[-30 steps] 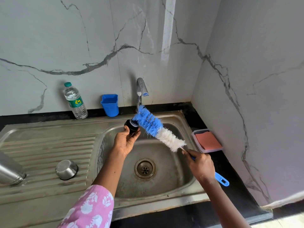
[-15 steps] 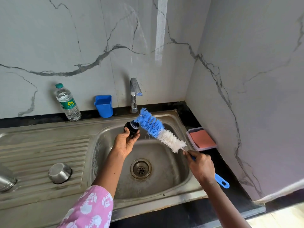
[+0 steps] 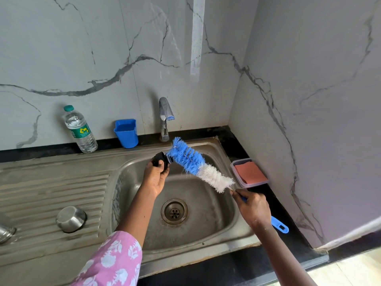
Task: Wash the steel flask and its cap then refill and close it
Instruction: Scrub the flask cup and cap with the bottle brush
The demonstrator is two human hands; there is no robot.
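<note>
Steel flask (image 3: 5,232): at the far left edge on the ribbed drainboard (image 3: 51,193). Only a shiny end shows, the rest is cut off. It is well apart from both my hands.
Small steel cup (image 3: 71,218): bottom up on the ribs, right of the flask and apart from it.
Water bottle (image 3: 80,131): clear plastic with a green top, upright on the black ledge against the marble wall.
Blue tub (image 3: 126,134): upright on the same ledge, between the bottle and the tap.
My sleeve (image 3: 115,263): pink with white flowers, low in the frame over the sink's front rim.
My left hand (image 3: 155,178): raised over the back left of the basin, fingers curled round the cap.
Cap (image 3: 160,161): black, gripped in my left hand, its grey end turned toward the brush. The blue bristles touch it, but I cannot tell whether they go inside.
Tap (image 3: 165,118): chrome, standing behind the basin, its spout above the brush tip.
Sink (image 3: 185,258): steel, its drain (image 3: 174,211) in the basin floor between my forearms.
Bottle brush (image 3: 198,168): blue bristles at the tip, white ones nearer the handle, slanting down from the cap to my right hand.
Clear box (image 3: 250,172): on the black counter just right of the basin, with an orange pad inside.
My right hand (image 3: 253,207): clasping the brush's blue handle just below the white bristles. The handle's end sticks out behind my hand, over the counter.
</note>
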